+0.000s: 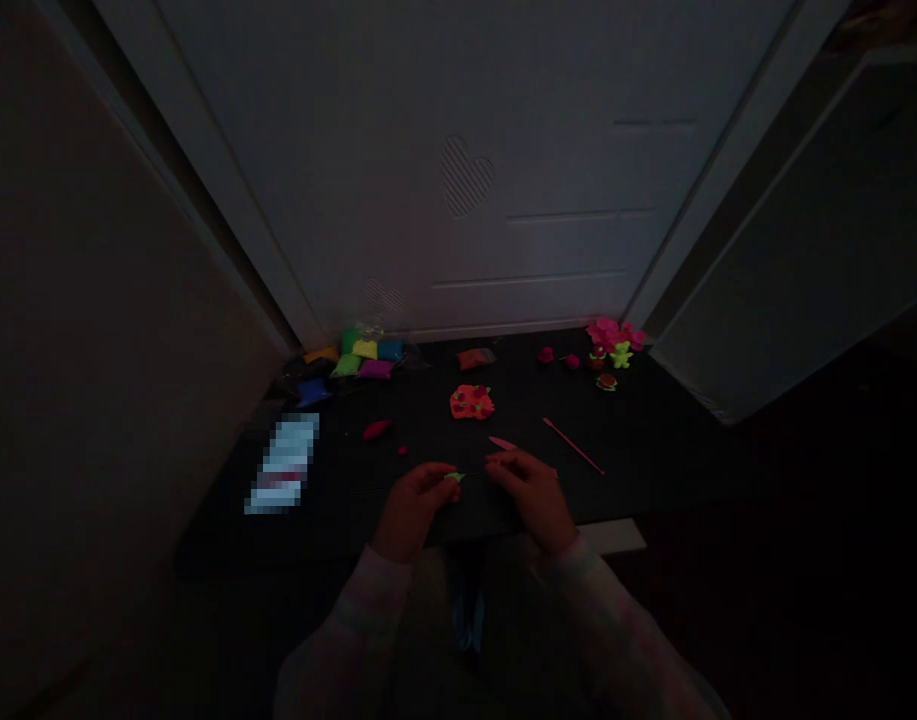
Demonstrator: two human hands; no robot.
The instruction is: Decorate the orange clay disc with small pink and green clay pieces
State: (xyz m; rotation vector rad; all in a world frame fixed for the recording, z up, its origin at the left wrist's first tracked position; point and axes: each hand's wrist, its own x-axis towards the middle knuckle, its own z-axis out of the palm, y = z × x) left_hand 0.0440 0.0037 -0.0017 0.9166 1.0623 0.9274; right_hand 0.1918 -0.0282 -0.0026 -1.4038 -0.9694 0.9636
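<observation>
Pretty dim in here, with a pale panelled door [338, 150] right behind a black tabletop [668, 440]. Both forearms come in from the bottom in pale, blotchy-patterned sleeves [372, 600], angled inward so the hands face each other just over the near edge. Left hand [413, 505] has thumb and fingers pinched on a tiny light-green soft-looking piece [455, 478], which pokes out toward the other side. Right hand [529, 495] is just beside it, knuckles up, fingers bent and bunched; something thin seems to run between the two, but it's too dark, so I can't tell if that grip is closed on anything. Beyond them sits a flat orange-red blob with darker red spots [471, 402].
</observation>
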